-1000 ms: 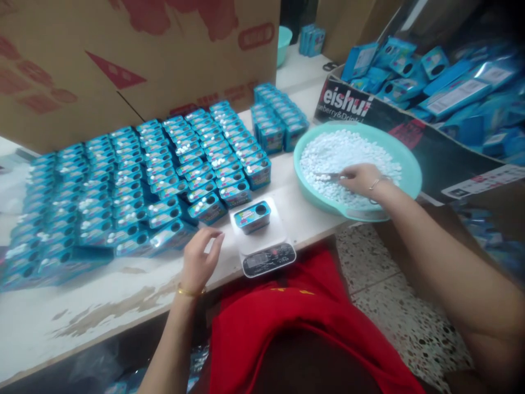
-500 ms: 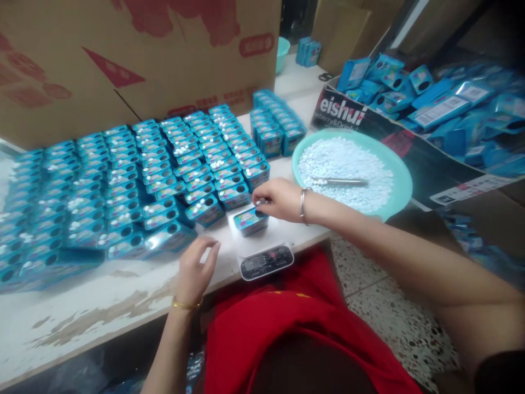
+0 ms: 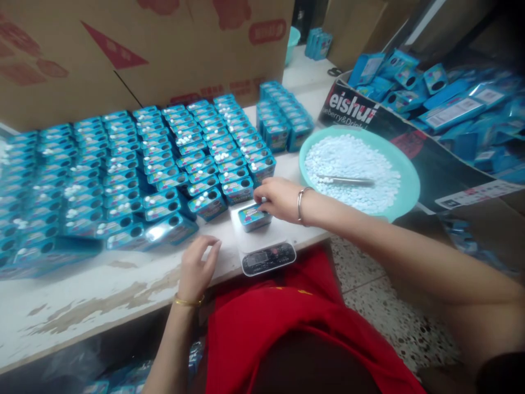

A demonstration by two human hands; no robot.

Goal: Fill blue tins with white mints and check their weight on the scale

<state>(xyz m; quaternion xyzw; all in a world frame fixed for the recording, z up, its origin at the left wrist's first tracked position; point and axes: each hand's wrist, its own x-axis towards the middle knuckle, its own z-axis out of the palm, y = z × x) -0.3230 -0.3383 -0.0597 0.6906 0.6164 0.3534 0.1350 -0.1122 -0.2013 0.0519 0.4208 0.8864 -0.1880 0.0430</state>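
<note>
A small blue box (image 3: 250, 218) lies on a white scale (image 3: 268, 258) near the table's front edge. Over its right end is my right hand (image 3: 279, 200), fingers pinched together; what they hold, if anything, is too small to name. My left hand (image 3: 199, 265) rests at the table edge left of the scale, thumb and fingers apart, holding nothing. Right of the scale, a light green basin (image 3: 412, 180) contains many small white pellets (image 3: 353, 158) and a metal tool (image 3: 348, 180). Rows of blue boxes (image 3: 159, 158), several with white pellets on top, stand at the left.
Behind the rows rises a large cardboard box (image 3: 184, 54). An open carton (image 3: 348, 106) at the right is heaped with blue packs (image 3: 455, 109). More blue boxes (image 3: 283, 117) stand behind the basin. A second green basin (image 3: 292, 41) is farther back.
The whole view has shifted slightly. My right hand's fingertips have lowered a little toward the box on the scale. My left hand keeps nearly the same place and pose.
</note>
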